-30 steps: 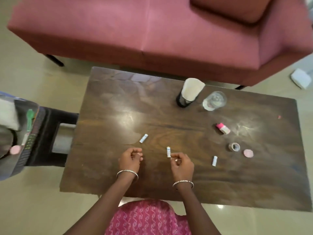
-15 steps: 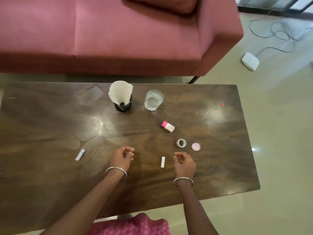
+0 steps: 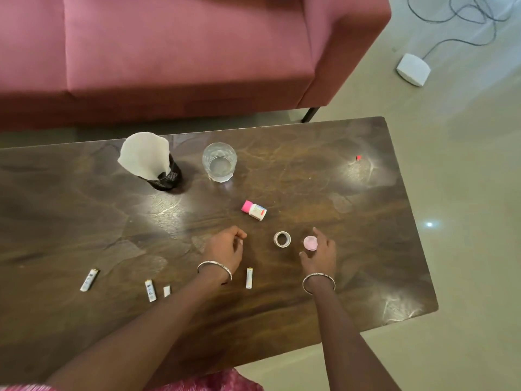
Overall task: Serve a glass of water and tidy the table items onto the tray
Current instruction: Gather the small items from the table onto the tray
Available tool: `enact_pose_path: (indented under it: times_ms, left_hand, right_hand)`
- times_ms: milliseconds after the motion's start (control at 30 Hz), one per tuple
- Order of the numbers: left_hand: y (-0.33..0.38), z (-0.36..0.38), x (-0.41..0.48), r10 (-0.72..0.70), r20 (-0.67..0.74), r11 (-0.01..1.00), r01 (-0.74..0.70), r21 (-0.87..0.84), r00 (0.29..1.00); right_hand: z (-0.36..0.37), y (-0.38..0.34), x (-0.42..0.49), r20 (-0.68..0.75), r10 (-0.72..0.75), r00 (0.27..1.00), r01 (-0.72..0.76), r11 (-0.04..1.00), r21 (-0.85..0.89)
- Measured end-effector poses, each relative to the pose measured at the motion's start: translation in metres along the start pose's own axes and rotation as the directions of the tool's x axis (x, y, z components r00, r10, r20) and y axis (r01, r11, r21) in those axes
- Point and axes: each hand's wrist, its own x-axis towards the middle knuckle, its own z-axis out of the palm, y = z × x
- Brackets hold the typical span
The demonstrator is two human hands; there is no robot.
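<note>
- Our right hand (image 3: 320,253) hovers over the dark wooden table (image 3: 366,249), fingers spread, around a small pink lid (image 3: 310,243); whether it grips, we cannot tell.
- Our left hand (image 3: 225,248) rests curled, nearly closed; contents hidden.
- A glass of water (image 3: 219,162) stands near the far edge, beside a black napkin holder (image 3: 166,176).
- A tape roll (image 3: 282,239) lies between our hands.

one head-worn view looks steeply down over the table (image 3: 352,249) toward the sofa (image 3: 183,52).

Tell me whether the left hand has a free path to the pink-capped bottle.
Probably yes: the left hand sits just short of the pink-capped bottle, with only bare table between them.
</note>
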Motion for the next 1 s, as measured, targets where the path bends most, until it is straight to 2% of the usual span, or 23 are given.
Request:
enact_pose_path:
  times_ms: [133,233,367,467,567,733,833,1000]
  left_hand:
    - [0.004,0.006,0.014,0.055,-0.002,0.997,-0.054,0.063,0.998]
    - [0.007,0.009,0.023,0.106,0.058,0.987,-0.112,0.111,0.993]
    - [0.022,0.026,0.026,0.201,0.267,0.918,-0.277,0.285,0.942]
    - [0.034,0.048,0.028,0.263,0.375,0.8,-0.418,0.43,0.889]
    - [0.039,0.063,0.031,0.268,0.388,0.702,-0.455,0.549,0.882]
    - [0.04,0.062,0.034,0.304,0.352,0.627,-0.464,0.625,0.885]
    - [0.035,0.052,0.03,0.332,0.363,0.635,-0.491,0.597,0.871]
    - [0.012,0.021,0.001,0.297,0.252,0.815,-0.382,0.437,0.921]
  right_hand:
    - [0.01,0.006,0.004,-0.024,-0.004,1.0,0.002,0.996,-0.093]
    - [0.012,0.008,-0.001,-0.065,0.003,0.998,-0.008,0.997,-0.08]
    - [0.014,0.006,-0.018,-0.184,0.069,0.981,-0.041,0.987,0.153]
    - [0.018,0.006,-0.04,-0.244,0.091,0.965,-0.024,0.964,0.265]
    - [0.024,0.011,-0.063,-0.211,0.171,0.962,-0.072,0.911,0.405]
    - [0.032,0.013,-0.091,-0.204,0.267,0.942,-0.124,0.841,0.527]
    - [0.036,0.008,-0.102,-0.193,0.284,0.939,-0.135,0.822,0.553]
    - [0.04,-0.005,-0.116,-0.119,0.279,0.953,-0.157,0.789,0.594]
